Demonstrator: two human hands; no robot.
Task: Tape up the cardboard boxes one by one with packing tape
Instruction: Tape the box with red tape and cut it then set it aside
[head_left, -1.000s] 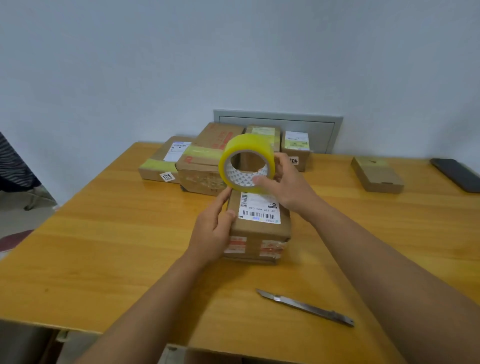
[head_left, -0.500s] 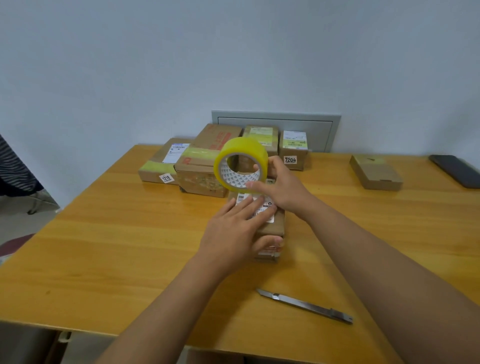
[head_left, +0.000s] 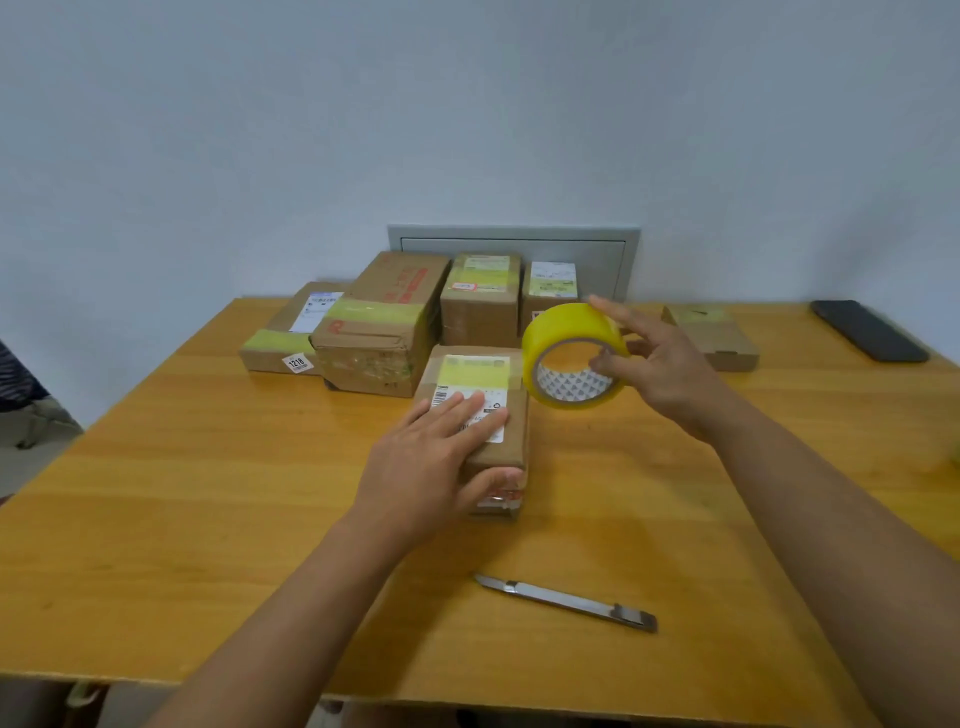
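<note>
On desk (head_left: 156, 467) centre: left hand (head_left: 415, 462) flat, pressing box (head_left: 498, 447); right hand (head_left: 660, 364) gripping tape roll (head_left: 571, 358) just beside. Strip seemingly taut between; keep tension, smooth firmly.

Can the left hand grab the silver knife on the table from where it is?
Probably yes. The knife lies on bare table near the left hand, nothing between; that hand would first have to leave the box it presses.

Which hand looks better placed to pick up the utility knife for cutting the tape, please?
Probably the left hand: it only rests flat on the box, while the right hand grips the tape roll. The knife lies near both hands.
</note>
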